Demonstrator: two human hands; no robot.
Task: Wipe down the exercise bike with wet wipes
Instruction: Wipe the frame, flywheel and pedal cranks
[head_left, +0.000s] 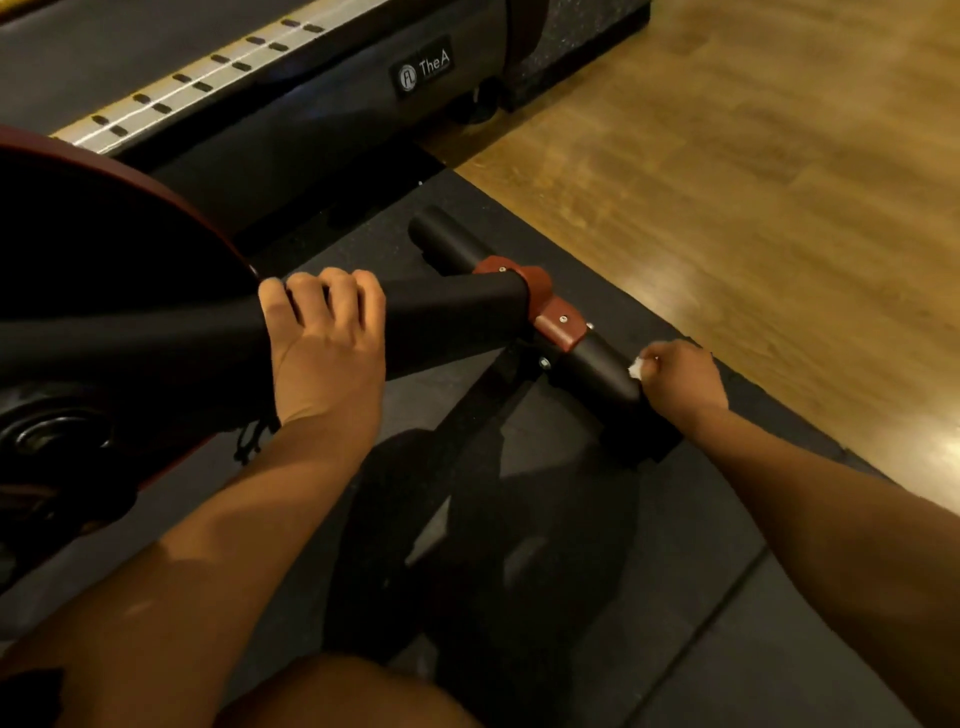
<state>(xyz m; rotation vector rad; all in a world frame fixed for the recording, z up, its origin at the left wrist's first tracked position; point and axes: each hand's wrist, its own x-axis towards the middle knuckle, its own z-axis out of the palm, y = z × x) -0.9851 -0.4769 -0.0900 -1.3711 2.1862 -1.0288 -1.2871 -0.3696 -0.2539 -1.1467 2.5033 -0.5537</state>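
- Two hands are on the exercise bike (104, 249), low on the black mat (675, 597); the left hand (324, 343) curls its fingers over the frame tube (447, 317).
- Right hand (685, 379), the nearer one, pinches the wet wipe (636, 368) at the near end of the foot bar (597, 369), which runs away up-left from those fingers.
- No wipe packet or other container shows.

A small black label (422, 70) sat in the upper middle of the frame, on the dark side panel of a machine (353, 78) standing on the floor. It bore a round white logo with the letters "FL", followed by the white words "The A".
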